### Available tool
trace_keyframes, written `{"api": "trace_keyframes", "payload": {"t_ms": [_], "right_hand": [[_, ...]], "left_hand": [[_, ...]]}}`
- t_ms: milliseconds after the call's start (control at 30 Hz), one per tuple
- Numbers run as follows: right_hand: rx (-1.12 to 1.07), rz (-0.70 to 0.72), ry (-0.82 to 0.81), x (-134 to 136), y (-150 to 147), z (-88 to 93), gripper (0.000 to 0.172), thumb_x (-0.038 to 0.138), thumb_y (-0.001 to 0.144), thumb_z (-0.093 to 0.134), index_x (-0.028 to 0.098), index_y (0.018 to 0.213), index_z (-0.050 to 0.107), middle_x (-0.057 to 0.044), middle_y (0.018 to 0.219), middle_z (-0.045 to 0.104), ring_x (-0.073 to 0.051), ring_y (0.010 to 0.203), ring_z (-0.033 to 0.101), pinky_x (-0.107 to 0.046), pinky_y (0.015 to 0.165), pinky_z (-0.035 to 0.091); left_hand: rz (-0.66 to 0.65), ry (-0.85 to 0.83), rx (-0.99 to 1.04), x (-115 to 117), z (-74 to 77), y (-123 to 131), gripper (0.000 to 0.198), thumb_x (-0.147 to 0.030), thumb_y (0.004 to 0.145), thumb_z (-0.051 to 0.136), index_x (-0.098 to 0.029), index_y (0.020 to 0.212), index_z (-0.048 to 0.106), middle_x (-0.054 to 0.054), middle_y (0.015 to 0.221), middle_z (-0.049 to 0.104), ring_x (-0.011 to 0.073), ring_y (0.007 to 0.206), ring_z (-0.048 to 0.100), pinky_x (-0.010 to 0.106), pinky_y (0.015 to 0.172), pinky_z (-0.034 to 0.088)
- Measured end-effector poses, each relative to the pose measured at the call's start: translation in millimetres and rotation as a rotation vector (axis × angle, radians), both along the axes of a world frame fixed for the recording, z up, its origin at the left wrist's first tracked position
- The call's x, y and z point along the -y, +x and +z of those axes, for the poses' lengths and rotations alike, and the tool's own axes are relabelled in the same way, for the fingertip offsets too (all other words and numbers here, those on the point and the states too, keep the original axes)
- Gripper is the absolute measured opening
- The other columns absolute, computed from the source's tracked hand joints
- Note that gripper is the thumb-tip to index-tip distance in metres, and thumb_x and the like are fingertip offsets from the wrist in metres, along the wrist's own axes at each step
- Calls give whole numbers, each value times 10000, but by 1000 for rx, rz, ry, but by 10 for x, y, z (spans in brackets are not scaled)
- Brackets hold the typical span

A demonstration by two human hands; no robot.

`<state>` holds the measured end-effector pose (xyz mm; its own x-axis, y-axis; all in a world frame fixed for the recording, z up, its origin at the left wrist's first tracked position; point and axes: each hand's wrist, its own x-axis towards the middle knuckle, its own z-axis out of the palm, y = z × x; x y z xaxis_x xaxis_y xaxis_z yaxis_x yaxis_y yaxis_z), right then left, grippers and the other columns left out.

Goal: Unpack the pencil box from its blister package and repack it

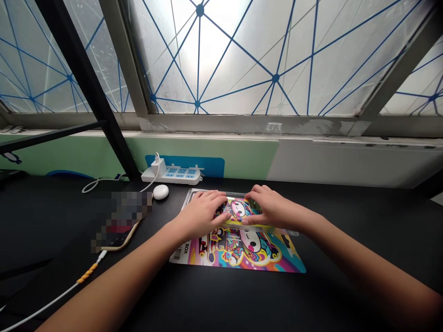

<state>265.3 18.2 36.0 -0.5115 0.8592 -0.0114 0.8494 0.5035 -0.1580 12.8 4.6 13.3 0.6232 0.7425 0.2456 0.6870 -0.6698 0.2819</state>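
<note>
A brightly printed cartoon box (pixel 238 209) with a white-faced character lies between my two hands, in or on a clear plastic tray (pixel 189 197). My left hand (pixel 206 213) grips its left end, thumb at the near edge and fingers over the far side. At the right end, my right hand (pixel 268 206) holds it the same way, with curled fingers. Under the tray's near side, a colourful backing card (pixel 242 251) with the same cartoon and the word "BOX" lies flat on the black table. The box's ends are hidden by my hands.
To the left lies a blurred-out phone (pixel 126 226) with a white cable (pixel 62 295). A white round case (pixel 161 192) and a white power strip (pixel 173 174) with a plugged-in charger are behind it. A black post (pixel 93 87) slants across the left, before the window.
</note>
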Motion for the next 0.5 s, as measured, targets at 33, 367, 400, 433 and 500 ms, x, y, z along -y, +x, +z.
{"api": "trace_keyframes", "payload": {"t_ms": [33, 367, 400, 433, 500], "right_hand": [[-1, -11, 1, -7, -8, -7, 597, 691, 760, 691, 209, 1111, 663, -117, 1096, 628, -312, 1023, 574, -411, 834, 493], [2, -69, 140, 78, -81, -24, 544, 603, 688, 808, 218, 988, 568, -106, 1068, 621, -317, 991, 564, -419, 838, 441], [6, -73, 154, 98, -96, -19, 526, 578, 693, 814, 218, 978, 559, -103, 1042, 632, -310, 960, 575, -411, 820, 441], [11, -75, 167, 117, -110, -11, 505, 552, 699, 819, 218, 967, 552, -97, 1010, 642, -305, 928, 586, -404, 805, 440], [20, -77, 192, 149, -136, 7, 474, 508, 703, 827, 219, 944, 538, -85, 948, 657, -300, 884, 604, -395, 784, 438]], "left_hand": [[-3, 8, -3, 3, -2, 3, 387, -450, 1019, 495, -217, 1313, 589, 89, 1434, 607, 278, 1361, 502, 475, 1129, 347], [178, 188, -62, -28, 48, -29, 389, -509, 995, 535, -201, 1216, 623, 95, 1221, 699, 290, 1129, 608, 457, 984, 419], [204, 197, -65, -48, 60, -52, 397, -530, 987, 543, -197, 1179, 640, 95, 1182, 706, 288, 1106, 614, 449, 963, 429], [220, 197, -64, -70, 72, -77, 407, -556, 974, 557, -197, 1136, 656, 92, 1146, 710, 285, 1086, 619, 436, 942, 441], [217, 178, -53, -109, 96, -125, 422, -598, 944, 585, -201, 1053, 679, 80, 1091, 713, 274, 1054, 627, 405, 903, 462]]}}
